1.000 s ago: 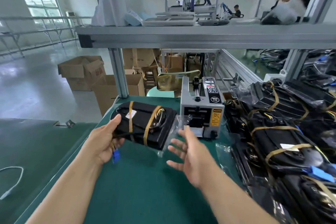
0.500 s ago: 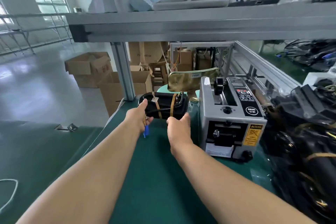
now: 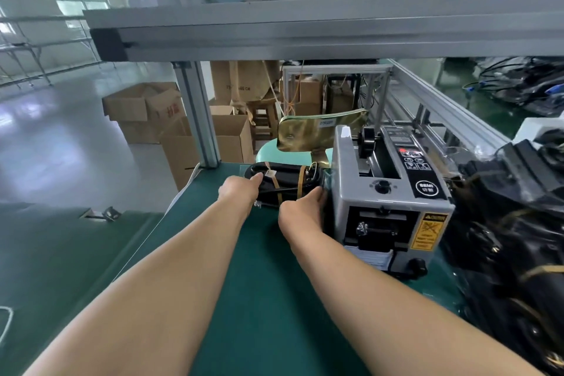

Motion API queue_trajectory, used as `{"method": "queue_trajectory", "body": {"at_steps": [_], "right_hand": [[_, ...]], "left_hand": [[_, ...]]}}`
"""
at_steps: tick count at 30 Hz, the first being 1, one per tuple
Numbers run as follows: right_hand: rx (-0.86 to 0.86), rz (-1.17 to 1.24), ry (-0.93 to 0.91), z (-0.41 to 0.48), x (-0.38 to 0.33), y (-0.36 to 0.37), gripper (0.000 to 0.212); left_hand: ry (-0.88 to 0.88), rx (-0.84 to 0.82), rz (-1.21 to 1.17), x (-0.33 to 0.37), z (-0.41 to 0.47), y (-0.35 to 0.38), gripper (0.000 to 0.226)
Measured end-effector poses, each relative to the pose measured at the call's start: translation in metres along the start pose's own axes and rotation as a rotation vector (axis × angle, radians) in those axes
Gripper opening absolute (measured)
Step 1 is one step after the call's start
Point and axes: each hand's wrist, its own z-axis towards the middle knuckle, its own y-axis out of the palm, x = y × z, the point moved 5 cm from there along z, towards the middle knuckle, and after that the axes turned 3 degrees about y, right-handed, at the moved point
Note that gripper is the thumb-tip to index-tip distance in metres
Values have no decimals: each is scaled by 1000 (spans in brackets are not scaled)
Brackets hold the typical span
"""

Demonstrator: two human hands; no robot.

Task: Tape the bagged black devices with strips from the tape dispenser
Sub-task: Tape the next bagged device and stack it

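Observation:
A bagged black device (image 3: pixel 288 181) with tan tape bands lies at the far end of the green table (image 3: pixel 259 299), just left of the grey tape dispenser (image 3: pixel 387 201). My left hand (image 3: pixel 239 191) holds its left end, thumb on top. My right hand (image 3: pixel 305 210) grips its right end, fingers against the bag beside the dispenser's side. Both arms are stretched far forward. A pile of more bagged black devices (image 3: pixel 512 238) fills the right side of the table.
An aluminium shelf beam (image 3: pixel 305 30) runs overhead, its post (image 3: pixel 198 119) standing at the table's far left corner. Cardboard boxes (image 3: pixel 149 113) and a stool (image 3: pixel 265 119) stand on the floor beyond. A second green table (image 3: pixel 61 253) sits to the left.
Both hands carried the bagged device away from me to the table's far end, beside the dispenser. The right hand, open a second ago, now grips the device's right end.

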Motion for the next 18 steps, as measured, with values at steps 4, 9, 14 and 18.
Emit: {"method": "queue_trajectory", "body": {"at_steps": [4, 9, 14, 18], "right_hand": [[-10, -43, -30, -23, -7, -9, 81], [-18, -8, -148, -87, -11, -34, 53], [-183, 199, -374, -188, -18, -86, 59], [-124, 178, -521, -239, -13, -168, 44]], "left_hand": [[46, -53, 24, 3, -22, -8, 46], [232, 28, 79, 8, -92, -45, 36], [414, -83, -353, 9, -245, -64, 21], [456, -380, -526, 10, -354, -38, 20]]}}
